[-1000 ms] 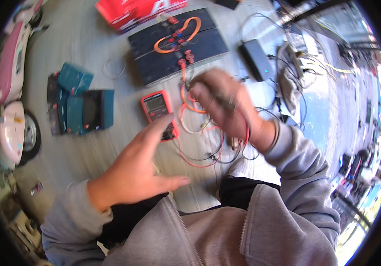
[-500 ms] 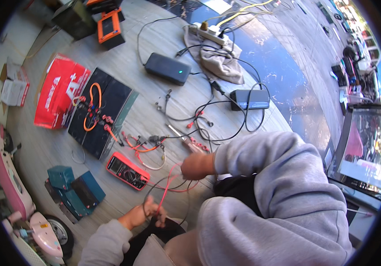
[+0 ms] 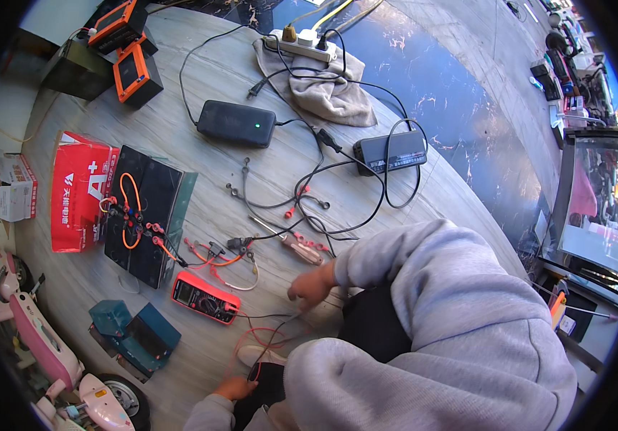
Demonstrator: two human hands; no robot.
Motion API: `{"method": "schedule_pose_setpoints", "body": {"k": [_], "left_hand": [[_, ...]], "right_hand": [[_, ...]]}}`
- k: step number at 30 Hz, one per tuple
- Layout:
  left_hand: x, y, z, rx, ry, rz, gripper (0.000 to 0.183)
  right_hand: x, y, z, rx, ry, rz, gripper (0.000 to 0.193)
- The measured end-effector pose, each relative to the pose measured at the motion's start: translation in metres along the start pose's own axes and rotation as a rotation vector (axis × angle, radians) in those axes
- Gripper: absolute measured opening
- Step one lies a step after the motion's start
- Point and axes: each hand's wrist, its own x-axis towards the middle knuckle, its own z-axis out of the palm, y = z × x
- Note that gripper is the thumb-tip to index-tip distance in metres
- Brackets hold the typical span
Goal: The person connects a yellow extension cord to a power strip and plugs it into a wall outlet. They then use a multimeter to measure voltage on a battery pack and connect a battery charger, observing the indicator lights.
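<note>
Low at the front, my left hand (image 3: 236, 388) is closed round the thin test leads (image 3: 255, 332), one red and one black, beside my dark trouser leg. My right hand (image 3: 312, 287) hovers over the floor with curled fingers; a blurred black lead passes at its fingertips, and what they pinch is unclear. The leads loop between my hands and a red multimeter (image 3: 205, 298) lying face up. Just beyond my right hand lies a screwdriver (image 3: 302, 248) with a translucent reddish handle. Short orange and white wires (image 3: 230, 258) with connectors lie above the meter.
Black batteries (image 3: 147, 208) with orange jumper wires stand by a red box (image 3: 79, 194). Two black chargers (image 3: 236, 123) (image 3: 389, 152) trail cables toward a power strip (image 3: 300, 47) on a grey cloth (image 3: 334, 93). Teal blocks (image 3: 140, 334) and a pink scooter (image 3: 43, 337) are at left.
My left hand has moved down toward the lower edge, drawing the leads along. My right hand has shifted slightly down, away from the screwdriver handle. The whole view has turned a little.
</note>
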Motion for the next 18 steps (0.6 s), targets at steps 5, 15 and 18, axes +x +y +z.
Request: {"method": "schedule_pose_setpoints", "body": {"k": [5,15,18], "left_hand": [[-0.002,0.016,-0.014,-0.1,0.52,-0.165,0.041],[-0.018,0.117,-0.081,-0.015,0.645,-0.423,0.06],[-0.018,0.127,-0.082,-0.033,0.745,-0.324,0.06]], "right_hand": [[-0.054,-0.002,-0.115,0.303,0.714,0.009,0.026],[-0.144,0.046,-0.345,-1.065,1.568,0.524,0.038],[-0.13,0.052,-0.399,-1.407,1.06,0.791,0.036]]}}
